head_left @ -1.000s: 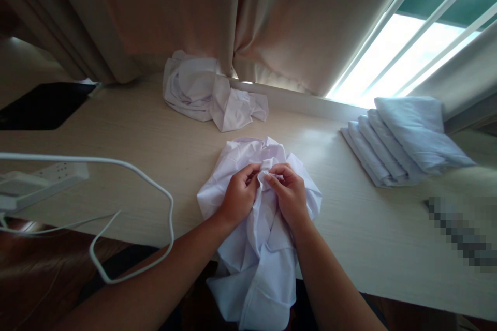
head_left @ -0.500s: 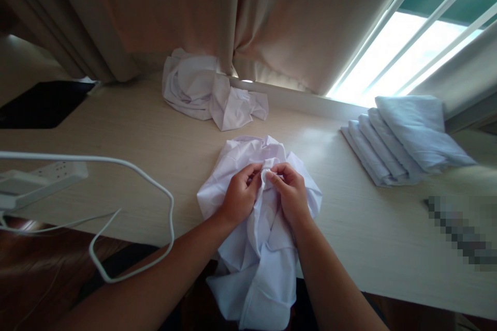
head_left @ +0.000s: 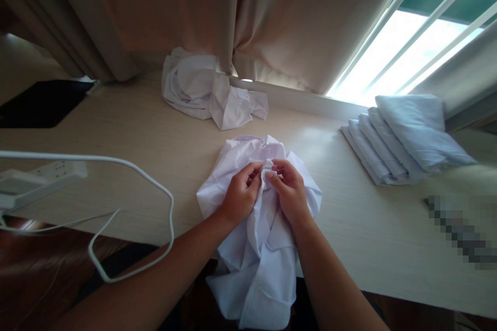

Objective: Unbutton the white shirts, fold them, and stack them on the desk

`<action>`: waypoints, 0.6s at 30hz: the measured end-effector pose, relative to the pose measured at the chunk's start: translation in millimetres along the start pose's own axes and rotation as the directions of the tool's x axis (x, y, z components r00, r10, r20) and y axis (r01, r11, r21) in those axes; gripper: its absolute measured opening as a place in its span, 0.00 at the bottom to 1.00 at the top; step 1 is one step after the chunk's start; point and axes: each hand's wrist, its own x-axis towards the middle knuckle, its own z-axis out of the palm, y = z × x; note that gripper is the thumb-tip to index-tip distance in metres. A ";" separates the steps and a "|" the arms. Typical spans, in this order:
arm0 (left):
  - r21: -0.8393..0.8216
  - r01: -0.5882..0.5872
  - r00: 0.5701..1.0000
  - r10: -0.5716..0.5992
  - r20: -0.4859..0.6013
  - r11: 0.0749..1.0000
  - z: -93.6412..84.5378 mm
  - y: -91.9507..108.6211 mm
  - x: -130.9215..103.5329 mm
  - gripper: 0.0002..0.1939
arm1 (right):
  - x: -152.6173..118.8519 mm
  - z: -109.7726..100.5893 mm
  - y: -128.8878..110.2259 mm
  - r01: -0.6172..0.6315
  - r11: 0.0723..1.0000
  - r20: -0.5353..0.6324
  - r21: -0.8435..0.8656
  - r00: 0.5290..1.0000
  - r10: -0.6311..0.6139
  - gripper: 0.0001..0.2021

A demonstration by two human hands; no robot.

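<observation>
A white garment [head_left: 267,258] lies bunched at the middle of the table, its lower part hanging over the front edge. My left hand [head_left: 244,191] pinches a narrow strip of its cloth from the left. On the right side of the same strip, my right hand [head_left: 289,186] grips the fabric between thumb and fingers. Both hands are close together, with a small gathered bit of cloth between the fingertips. Whatever small detail lies under the fingers is hard to make out.
Another crumpled white cloth [head_left: 194,83] lies by the curtain [head_left: 174,5]. Folded white cloths [head_left: 411,134] are stacked at the right. A power strip [head_left: 58,173], white cable [head_left: 128,163] and black flat item [head_left: 44,103] are at the left. A pixelated object [head_left: 462,232] lies right.
The fingers of my right hand have shifted slightly at the gathered cloth, and a little more of it shows between the hands. My left hand is almost unmoved.
</observation>
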 end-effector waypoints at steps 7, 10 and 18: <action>0.031 0.025 1.000 -0.024 -0.012 0.999 -0.6 -0.6 -1.2 0.14 | 0.0 -0.4 4.9 -0.016 0.999 -0.022 -0.030 1.000 0.016 0.15; 0.035 0.025 0.999 -0.024 -0.033 0.999 -0.5 -0.7 -1.8 0.13 | 0.3 0.1 5.7 -0.020 0.999 -0.024 -0.026 1.000 0.020 0.14; 0.000 0.047 0.997 -0.047 -0.061 0.999 0.3 1.3 -1.9 0.11 | 2.2 -2.2 4.4 -0.032 0.999 0.005 -0.021 0.999 0.032 0.12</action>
